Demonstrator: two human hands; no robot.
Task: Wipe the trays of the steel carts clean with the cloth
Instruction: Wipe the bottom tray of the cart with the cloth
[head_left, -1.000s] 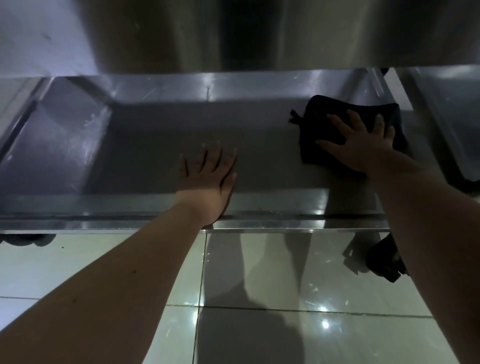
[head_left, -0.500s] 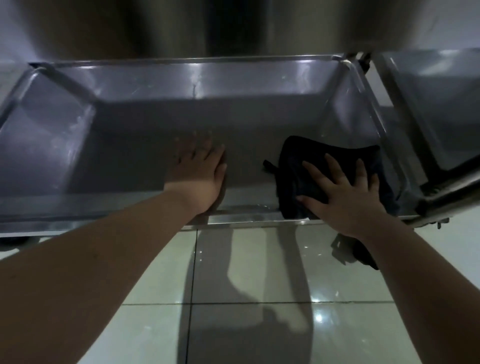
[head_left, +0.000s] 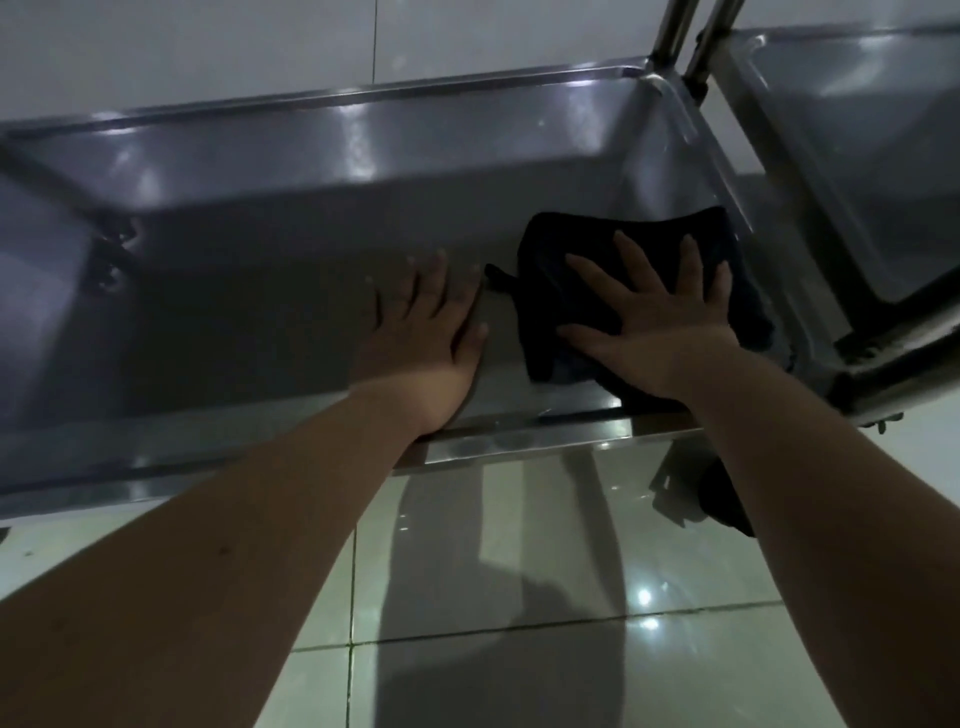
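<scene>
A steel cart tray (head_left: 322, 145) fills the upper half of the head view, low above the floor. A dark cloth (head_left: 571, 270) lies flat in the tray's right end, close to the right wall. My right hand (head_left: 654, 322) presses on the cloth with fingers spread. My left hand (head_left: 426, 338) rests flat on the bare tray bottom just left of the cloth, palm down, wrist over the near rim. Nothing is in the left hand.
A second steel cart tray (head_left: 857, 130) stands close on the right, with upright steel posts (head_left: 675, 31) between the two. A dark caster wheel (head_left: 722, 499) shows below the near right corner. Glossy floor tiles (head_left: 493, 597) lie in front; a white tiled wall is behind.
My right hand has slid the cloth from the far right corner toward the near rim. The left hand stays planted on the tray bottom. The view has tilted, showing the posts.
</scene>
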